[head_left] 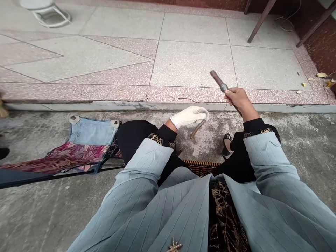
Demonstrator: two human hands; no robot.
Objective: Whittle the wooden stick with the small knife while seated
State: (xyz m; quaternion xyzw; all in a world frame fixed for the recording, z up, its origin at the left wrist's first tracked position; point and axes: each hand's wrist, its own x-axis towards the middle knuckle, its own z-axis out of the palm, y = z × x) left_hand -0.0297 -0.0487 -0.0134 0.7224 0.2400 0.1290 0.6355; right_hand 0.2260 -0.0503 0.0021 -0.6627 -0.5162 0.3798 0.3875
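A white knitted glove covers my left hand (190,116), whose fingers are curled. From them hangs a short, bent brown piece (194,134), which looks like wood or rusty metal; its upper end is hidden by the glove. My bare right hand (237,99) is closed around a dark brown stick (216,77), raised above the step edge and pointing up to the left. Silvery wire (223,86) is wound in a tight coil around this stick just past my fingertips. A thin loose strand hangs below the fingers. The two hands are apart.
A raised tiled step (183,94) runs across in front of my knees. On my left stands a folding chair (84,150) with patterned cloth. A white stool (51,15) and dark furniture legs (262,21) are farther off. Yellowish scraps (321,75) lie at the right.
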